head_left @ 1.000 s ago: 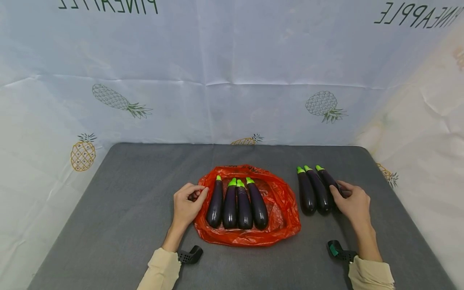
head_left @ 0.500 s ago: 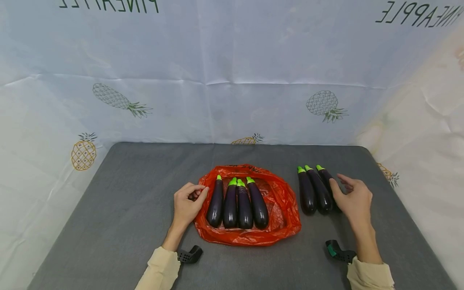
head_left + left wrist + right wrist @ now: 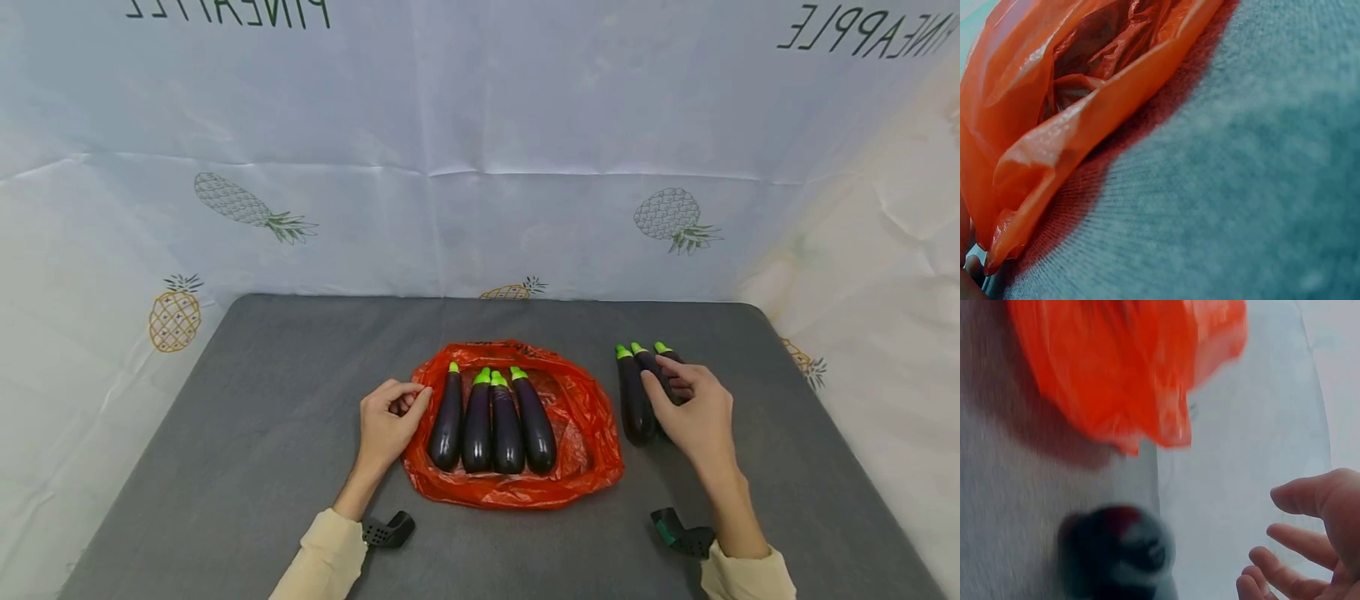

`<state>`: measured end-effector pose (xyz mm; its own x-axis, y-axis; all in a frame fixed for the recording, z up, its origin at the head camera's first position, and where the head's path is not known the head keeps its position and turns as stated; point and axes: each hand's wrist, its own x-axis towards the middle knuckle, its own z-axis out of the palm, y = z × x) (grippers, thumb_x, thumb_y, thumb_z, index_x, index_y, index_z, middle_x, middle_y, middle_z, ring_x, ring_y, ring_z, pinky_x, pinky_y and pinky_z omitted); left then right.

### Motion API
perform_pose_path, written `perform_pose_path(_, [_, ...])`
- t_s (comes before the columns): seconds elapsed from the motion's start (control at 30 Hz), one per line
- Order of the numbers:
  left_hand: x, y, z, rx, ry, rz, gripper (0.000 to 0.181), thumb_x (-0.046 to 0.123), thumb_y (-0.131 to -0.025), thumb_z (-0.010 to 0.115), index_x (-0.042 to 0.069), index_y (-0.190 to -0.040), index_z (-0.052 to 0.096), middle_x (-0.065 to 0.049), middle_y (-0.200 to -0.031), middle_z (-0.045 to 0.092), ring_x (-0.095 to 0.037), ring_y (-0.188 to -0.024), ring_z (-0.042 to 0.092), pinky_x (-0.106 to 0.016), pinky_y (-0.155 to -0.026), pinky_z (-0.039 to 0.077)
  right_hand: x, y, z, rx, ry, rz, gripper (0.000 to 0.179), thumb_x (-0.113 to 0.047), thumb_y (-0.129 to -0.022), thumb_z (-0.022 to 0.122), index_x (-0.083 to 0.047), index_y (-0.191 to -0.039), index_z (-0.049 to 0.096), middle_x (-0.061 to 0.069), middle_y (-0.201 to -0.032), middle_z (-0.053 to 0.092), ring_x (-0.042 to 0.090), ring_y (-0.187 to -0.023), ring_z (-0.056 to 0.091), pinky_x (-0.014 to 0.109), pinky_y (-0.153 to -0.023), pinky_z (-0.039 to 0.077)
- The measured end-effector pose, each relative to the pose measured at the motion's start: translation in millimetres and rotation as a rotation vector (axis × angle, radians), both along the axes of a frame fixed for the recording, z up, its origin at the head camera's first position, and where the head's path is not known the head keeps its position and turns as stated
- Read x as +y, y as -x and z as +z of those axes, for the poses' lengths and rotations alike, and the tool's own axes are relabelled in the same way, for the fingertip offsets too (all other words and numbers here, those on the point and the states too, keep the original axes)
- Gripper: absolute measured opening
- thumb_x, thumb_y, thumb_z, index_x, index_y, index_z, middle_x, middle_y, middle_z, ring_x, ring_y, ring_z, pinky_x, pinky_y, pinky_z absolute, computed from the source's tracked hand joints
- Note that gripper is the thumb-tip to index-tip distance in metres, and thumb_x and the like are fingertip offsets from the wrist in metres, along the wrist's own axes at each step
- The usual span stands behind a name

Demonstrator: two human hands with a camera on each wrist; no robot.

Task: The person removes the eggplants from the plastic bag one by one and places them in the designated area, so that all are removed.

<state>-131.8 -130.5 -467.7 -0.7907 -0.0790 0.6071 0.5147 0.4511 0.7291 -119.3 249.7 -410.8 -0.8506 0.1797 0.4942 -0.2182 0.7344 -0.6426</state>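
An orange plastic bag (image 3: 585, 425) lies open on the grey table (image 3: 262, 400) with several dark purple eggplants (image 3: 506, 425) side by side in it, green caps pointing away. My left hand (image 3: 414, 394) rests at the bag's left edge, fingers curled and pinching the rim. The left wrist view shows that crumpled rim (image 3: 1054, 125) close up. Three more eggplants (image 3: 633, 400) lie right of the bag. Over them my right hand (image 3: 663, 382) hovers with fingers spread and holds nothing. In the right wrist view the spread fingers (image 3: 1285, 550) hang beside a blurred eggplant end (image 3: 1116, 550).
A pale cloth printed with pineapples (image 3: 480, 125) hangs behind and to both sides of the table. Black wrist mounts (image 3: 386, 529) (image 3: 678, 533) sit near the front edge. Bare grey surface stretches left of the bag and along the back.
My right hand let go of the rightmost loose eggplant, opened, and slid left over the middle of the three. The left hand and bag stayed put.
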Motion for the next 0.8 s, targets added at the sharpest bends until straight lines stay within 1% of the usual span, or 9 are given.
perform_pose_path(0.07, [-0.1,0.1,-0.7,-0.010,0.002,-0.002,0.005,0.000,-0.075,0.073,0.003,-0.077,0.069,-0.007,-0.061,0.052,-0.018,-0.052,0.046,-0.029,-0.048,0.038,-6,-1.0,0.0,-0.012,-0.002,0.032,0.032,-0.019,-0.080,0.072,-0.005,-0.109,0.068,0.012,-0.095,0.062,0.023,-0.077,0.058,0.022,-0.069,0.046])
perform_pose_path(0.1, [-0.1,0.0,-1.0,-0.016,0.003,-0.003,0.005,0.000,-0.075,0.073,0.003,-0.077,0.069,-0.007,-0.061,0.052,-0.017,-0.052,0.046,-0.029,-0.048,0.038,-11,-2.3,2.7,-0.030,-0.024,0.036,0.032,-0.018,-0.081,0.071,-0.004,-0.109,0.068,0.013,-0.096,0.062,0.026,-0.078,0.058,0.021,-0.070,0.046])
perform_pose_path(0.2, [-0.2,-0.1,-1.0,-0.025,0.002,-0.008,0.005,0.000,-0.075,0.073,0.003,-0.077,0.069,-0.006,-0.061,0.052,-0.017,-0.053,0.046,-0.029,-0.048,0.038,-20,-3.3,3.7,-0.042,-0.016,0.085,0.032,-0.018,-0.081,0.070,-0.005,-0.110,0.067,0.012,-0.096,0.062,0.026,-0.078,0.058,0.014,-0.070,0.044])
perform_pose_path(0.4, [0.2,-0.6,-0.1,-0.013,0.000,-0.007,0.006,-0.001,-0.074,0.073,0.002,-0.076,0.068,-0.007,-0.061,0.051,-0.017,-0.052,0.045,-0.028,-0.047,0.037,-38,-4.8,4.5,-0.048,0.005,0.157,0.032,-0.021,-0.081,0.071,-0.010,-0.110,0.068,0.008,-0.095,0.062,0.019,-0.078,0.059,0.025,-0.069,0.049])
perform_pose_path(0.57, [0.0,-1.7,1.5,-0.034,-0.008,-0.013,0.005,0.000,-0.075,0.073,0.003,-0.076,0.069,-0.008,-0.061,0.051,-0.017,-0.052,0.045,-0.027,-0.047,0.036,-49,-6.1,3.7,-0.080,0.015,0.201,0.031,-0.021,-0.082,0.070,-0.011,-0.111,0.067,0.006,-0.096,0.063,0.018,-0.078,0.060,0.026,-0.069,0.050])
perform_pose_path(0.67, [-0.6,-1.8,1.6,-0.054,-0.009,-0.012,0.005,0.001,-0.076,0.073,0.003,-0.076,0.069,-0.009,-0.061,0.052,-0.018,-0.052,0.045,-0.025,-0.048,0.035,-56,-6.8,1.2,-0.090,0.037,0.231,0.030,-0.020,-0.082,0.070,-0.010,-0.111,0.067,0.007,-0.094,0.063,0.016,-0.076,0.061,0.029,-0.069,0.051])
perform_pose_path(0.7, [-0.7,-1.7,1.3,-0.062,-0.009,-0.011,0.005,0.002,-0.076,0.073,0.003,-0.076,0.069,-0.009,-0.061,0.051,-0.018,-0.052,0.045,-0.025,-0.048,0.035,-58,-7.4,0.7,-0.095,0.042,0.238,0.030,-0.020,-0.082,0.070,-0.010,-0.110,0.067,0.007,-0.094,0.063,0.015,-0.076,0.061,0.031,-0.069,0.051])
perform_pose_path(0.73, [-2.1,0.4,-3.2,-0.059,-0.008,-0.010,0.004,0.004,-0.077,0.073,0.005,-0.076,0.069,-0.006,-0.061,0.051,-0.016,-0.053,0.045,-0.023,-0.048,0.035,-61,-8.0,0.2,-0.100,0.044,0.245,0.030,-0.021,-0.082,0.070,-0.009,-0.110,0.068,0.006,-0.094,0.063,0.014,-0.076,0.060,0.032,-0.069,0.051])
perform_pose_path(0.8, [-2.1,0.6,-3.4,-0.061,-0.007,-0.009,0.004,0.004,-0.077,0.073,0.005,-0.076,0.069,-0.006,-0.061,0.051,-0.016,-0.053,0.045,-0.022,-0.049,0.035,-66,-9.1,-0.7,-0.108,0.045,0.254,0.031,-0.022,-0.081,0.071,-0.008,-0.109,0.068,0.006,-0.094,0.063,0.015,-0.076,0.060,0.033,-0.068,0.051])
